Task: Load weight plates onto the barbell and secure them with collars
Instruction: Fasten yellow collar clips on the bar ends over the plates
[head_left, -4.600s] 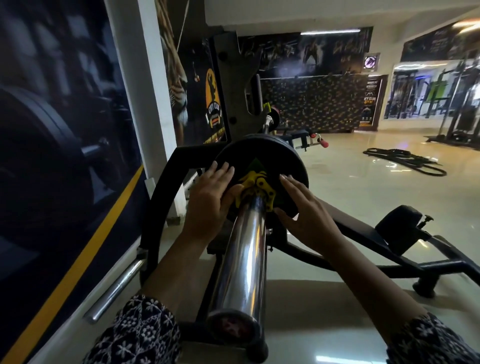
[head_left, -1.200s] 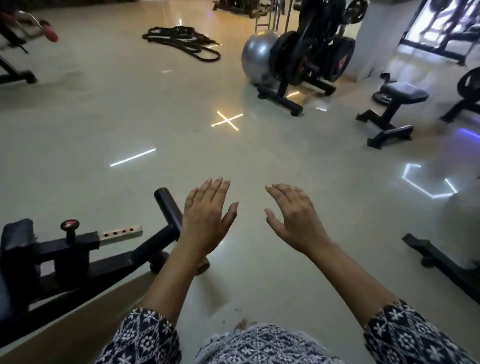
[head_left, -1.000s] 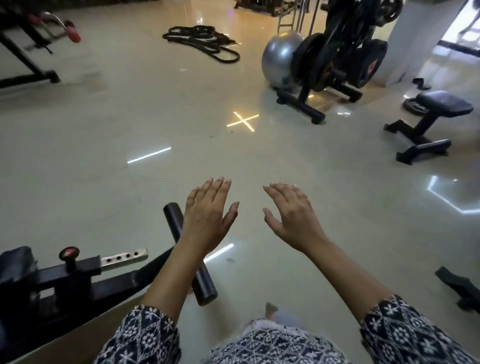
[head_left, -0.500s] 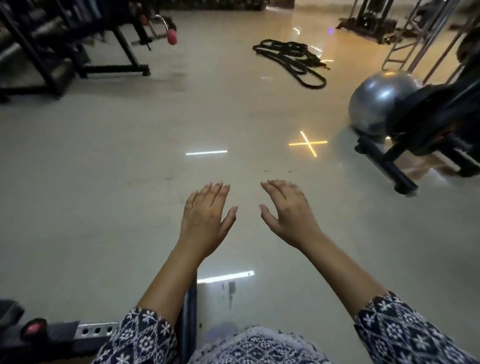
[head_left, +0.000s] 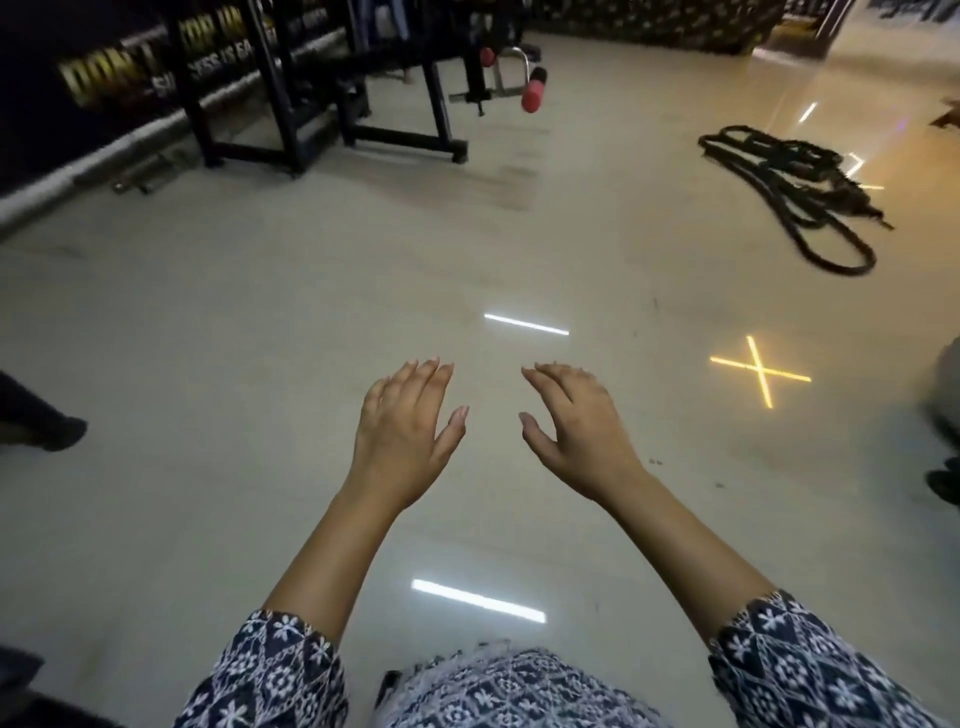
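No barbell, weight plate or collar appears in the head view; the task's things lie outside the frame, so we cannot place them from here.

Left hand (head_left: 402, 436) and right hand (head_left: 576, 431) are held out in front at about waist height, palms down, just beside each other but apart. Grip of each: fingers spread and relaxed, holding nothing.

Below them is the glossy pale tiled floor (head_left: 260, 338), bare here apart from reflected ceiling lights and a yellow cross of reflected light (head_left: 760, 370). Further off: a coiled black battle rope (head_left: 795, 192) at upper right, a black steel machine frame (head_left: 291, 104) with a red padded roller (head_left: 534, 89) at upper left.

Judgement: we are between loads, walking to fetch the next plate or to reach the bar's other end. To do this well:
- keep both hands free until at the rack;
- steer wide of the rope and the frame's feet;
- take the plate with both hands at its rim, and match the weight already on the far side.
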